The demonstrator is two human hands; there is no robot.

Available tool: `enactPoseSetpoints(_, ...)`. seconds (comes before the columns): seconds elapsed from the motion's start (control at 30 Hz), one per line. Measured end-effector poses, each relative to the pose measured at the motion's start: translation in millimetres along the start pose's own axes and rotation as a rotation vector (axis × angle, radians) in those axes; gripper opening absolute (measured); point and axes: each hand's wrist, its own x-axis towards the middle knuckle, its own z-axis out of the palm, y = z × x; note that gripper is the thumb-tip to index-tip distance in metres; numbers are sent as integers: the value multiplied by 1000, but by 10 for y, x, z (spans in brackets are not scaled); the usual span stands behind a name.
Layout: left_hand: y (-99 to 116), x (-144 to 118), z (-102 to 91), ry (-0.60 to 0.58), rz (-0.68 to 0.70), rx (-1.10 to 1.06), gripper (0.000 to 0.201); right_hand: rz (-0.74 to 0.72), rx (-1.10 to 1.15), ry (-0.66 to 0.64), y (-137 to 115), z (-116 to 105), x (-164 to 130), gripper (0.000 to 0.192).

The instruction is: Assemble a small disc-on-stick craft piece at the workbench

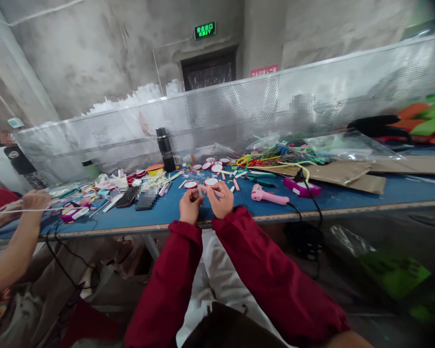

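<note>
Above the near edge of the blue table, my left hand (190, 207) and my right hand (222, 199) meet with fingertips almost touching. My right hand is closed around a slim pink stick (218, 192), which points toward the left hand. The fingers of my left hand are pinched together at the stick's end; whatever small piece sits between them is too small to make out. Just beyond the hands lie two round white discs with red rims, one (190, 185) behind the left hand and the other (211, 182) behind the right.
Right of my hands lie a pink corded hand tool (270, 195), dark pliers (261, 181) and a purple box (301, 187). Behind are a black bottle (166, 151), a pile of coloured strands (282, 153) and cardboard (342, 174). At left, a co-worker's arm (23, 241) reaches over the table.
</note>
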Motion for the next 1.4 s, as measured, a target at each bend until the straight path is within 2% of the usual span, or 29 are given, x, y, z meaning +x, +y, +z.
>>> enactPoseSetpoints(0.17, 46, -14, 11, 8, -3, -4, 27, 26, -16, -18, -11, 1, -1, 16)
enactPoseSetpoints(0.37, 104, -25, 20, 9, -33, -13, 26, 20, -51, 45, -23, -18, 1, 19)
enactPoseSetpoints(0.53, 127, -30, 30, 21, -39, -18, 26, 29, -30, 24, -9, -11, 6, 18)
enactPoseSetpoints(0.63, 135, -39, 38, 29, -46, -25, 25, 19, -45, 62, -5, -17, 42, 20)
enactPoseSetpoints(0.7, 132, -44, 39, 35, -42, -16, 26, 50, 19, 100, -44, -26, 42, 19)
enactPoseSetpoints(0.8, 119, -50, 30, 34, -17, 6, 26, 157, 238, 111, -189, -50, -71, 23)
enactPoseSetpoints(0.9, 112, -53, 17, 22, -2, -7, 28, 170, 296, 14, -361, -94, -290, 26)
enactPoseSetpoints(0.97, 119, -57, 11, 22, -6, -24, 30, 99, 170, -82, -417, -133, -392, 22)
enactPoseSetpoints(1.03, 137, -65, 11, 13, -17, -34, 32, 58, -4, -90, -401, -175, -396, 13)
enactPoseSetpoints(1.13, 174, -84, 20, 12, -52, -58, 38, 114, -159, -164, -278, -214, -254, 9)
enactPoseSetpoints(1.27, 219, -88, 24, 59, -117, -125, 46, 250, -69, -331, -118, -199, -92, 17)
enactPoseSetpoints(1.4, 294, -47, 34, 60, -196, -129, 50, 275, 61, -327, -47, -154, -99, 18)
